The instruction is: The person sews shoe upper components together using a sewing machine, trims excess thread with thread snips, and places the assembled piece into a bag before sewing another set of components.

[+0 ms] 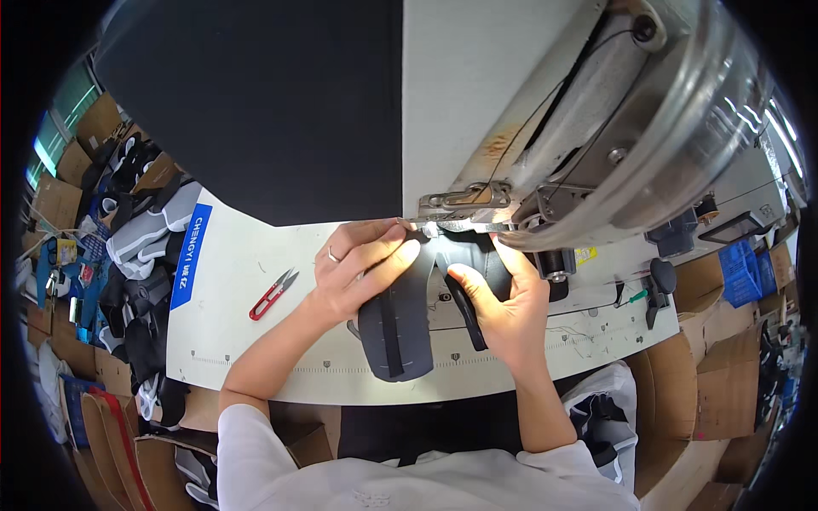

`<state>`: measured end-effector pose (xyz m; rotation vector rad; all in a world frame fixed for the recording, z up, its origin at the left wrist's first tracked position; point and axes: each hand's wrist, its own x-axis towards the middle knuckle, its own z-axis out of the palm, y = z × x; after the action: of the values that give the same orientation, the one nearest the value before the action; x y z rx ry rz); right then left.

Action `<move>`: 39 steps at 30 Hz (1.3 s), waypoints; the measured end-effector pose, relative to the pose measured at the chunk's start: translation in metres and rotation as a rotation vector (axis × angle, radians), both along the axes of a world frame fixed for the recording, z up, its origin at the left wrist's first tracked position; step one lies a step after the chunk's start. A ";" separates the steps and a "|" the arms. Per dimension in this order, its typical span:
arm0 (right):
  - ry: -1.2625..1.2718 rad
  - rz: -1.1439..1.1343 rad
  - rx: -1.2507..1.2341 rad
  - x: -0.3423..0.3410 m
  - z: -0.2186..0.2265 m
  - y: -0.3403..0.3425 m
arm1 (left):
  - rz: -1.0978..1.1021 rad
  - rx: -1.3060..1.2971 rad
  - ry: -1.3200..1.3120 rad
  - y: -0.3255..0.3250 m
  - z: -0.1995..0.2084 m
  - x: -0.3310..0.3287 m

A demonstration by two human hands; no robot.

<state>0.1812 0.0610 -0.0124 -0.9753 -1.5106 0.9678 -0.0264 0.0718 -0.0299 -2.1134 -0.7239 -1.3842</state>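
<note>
A dark grey fabric piece with black strips [411,332] lies under the head of a sewing machine [503,128]. It splits into two legs that hang toward me, the left one broad, the right one narrow. My left hand [362,264], with a ring on one finger, has its fingers bunched on the left leg, tips close to the lit presser foot [432,230]. My right hand [515,311] grips the right side between thumb and fingers, just below the machine head. The needle tip and the fabric's far edge are hidden.
Red-handled thread snips [273,295] lie on the white table [230,341], left of my left forearm. A dark panel [256,111] covers the upper left. Piles of dark and grey pieces [149,247] stand at left; cardboard boxes [724,383] and a blue crate [740,272] at right.
</note>
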 end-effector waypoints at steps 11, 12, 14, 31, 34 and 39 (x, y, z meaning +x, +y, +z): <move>0.148 -0.048 0.108 -0.019 0.001 -0.008 | 0.134 0.126 0.222 0.003 0.004 -0.007; 0.165 -0.034 0.088 -0.020 0.000 -0.009 | 0.124 0.108 0.206 0.003 0.004 -0.007; 0.180 -0.059 0.041 -0.022 -0.002 -0.009 | 0.119 0.089 0.190 0.003 0.004 -0.009; 0.234 -0.108 0.051 -0.027 -0.020 -0.005 | 0.098 -0.029 0.145 0.000 -0.001 -0.011; 0.259 -0.103 0.068 -0.026 -0.020 -0.004 | 0.115 -0.021 0.159 -0.001 0.001 -0.010; 0.175 -0.111 0.049 -0.023 -0.017 -0.005 | 0.110 -0.029 0.140 -0.002 0.006 -0.007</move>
<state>0.1587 0.0561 -0.0294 -0.9053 -1.3153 0.9086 -0.0337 0.0695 -0.0237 -2.1337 -0.7945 -1.1626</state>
